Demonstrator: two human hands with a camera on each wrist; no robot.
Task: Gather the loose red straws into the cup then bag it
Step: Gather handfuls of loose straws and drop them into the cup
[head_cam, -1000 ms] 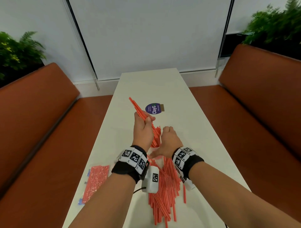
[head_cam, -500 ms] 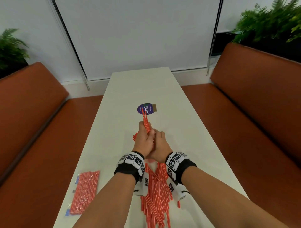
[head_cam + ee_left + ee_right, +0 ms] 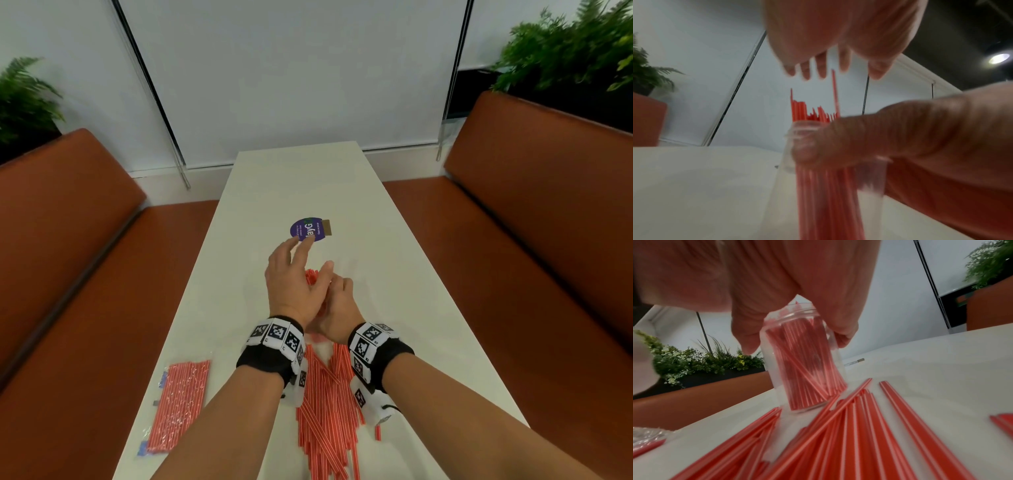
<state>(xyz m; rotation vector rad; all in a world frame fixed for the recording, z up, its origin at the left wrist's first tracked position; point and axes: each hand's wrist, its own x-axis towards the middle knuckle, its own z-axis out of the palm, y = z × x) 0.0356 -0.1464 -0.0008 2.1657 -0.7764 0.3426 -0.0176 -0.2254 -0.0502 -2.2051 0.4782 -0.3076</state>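
Right now the clear cup [image 3: 804, 360] stands upright on the white table [image 3: 394, 246] at about twelve o'clock from the wrists, packed with red straws [image 3: 813, 112] whose long axes run nearly vertical, tips poking above the rim. The right hand [image 3: 337, 308] is nearer: its fingers and thumb wrap the cup's upper wall and steady it. The left hand [image 3: 293, 277] hovers just above the straw tips, fingers spread and straight, holding nothing; one straw stands taller than the rest, right under those fingers.

The loose straws [image 3: 329, 411] lie at six o'clock from the cup, between the forearms, long axes pointing toward the cup like a fan, their far ends just beside its base. By my reading the free left hand is the one to pull back toward six o'clock for the next bundle. A filled bag of straws [image 3: 178, 404] lies at about eight o'clock near the table's left edge. Much of the gathering remains.
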